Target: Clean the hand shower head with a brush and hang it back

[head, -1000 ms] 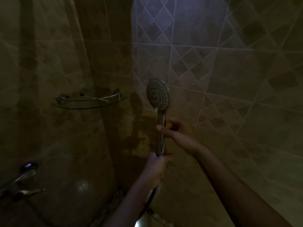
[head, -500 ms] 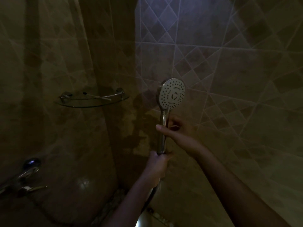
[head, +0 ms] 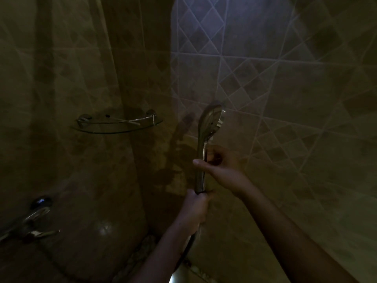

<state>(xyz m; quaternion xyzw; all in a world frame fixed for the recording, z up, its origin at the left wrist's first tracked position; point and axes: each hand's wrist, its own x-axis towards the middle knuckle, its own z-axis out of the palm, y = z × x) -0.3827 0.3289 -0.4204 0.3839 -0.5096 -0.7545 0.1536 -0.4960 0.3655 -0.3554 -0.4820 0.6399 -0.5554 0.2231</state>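
Forearms are reaching in from the near edge, and the left hand [head: 195,207] is wrapping its fingers shut around the bottom of the hand shower [head: 204,152], right where the dark hose [head: 186,250] is running down from it. Just above that fist, the right hand [head: 222,168] is pinching the chrome handle partway up, thumb across the near side and fingers curled behind it. Above both hands the shower head [head: 210,121] is standing upright and turned nearly edge-on, its spray face pointing right toward the tiled wall [head: 295,99], near it though contact is too dim to judge. No brush is showing anywhere, so the scrubbing step does not seem to be in hand; judging by the two-handed turning grip, the person is probably inspecting the head or orienting it for rehanging. No wall holder is visible either, so the next move is likely calling for finding the bracket, lining the handle up with it and keeping the hose untwisted. Farther left of the hands, a glass corner shelf [head: 116,129] is sitting in the corner, and low at far left a tap [head: 36,217] is glinting.
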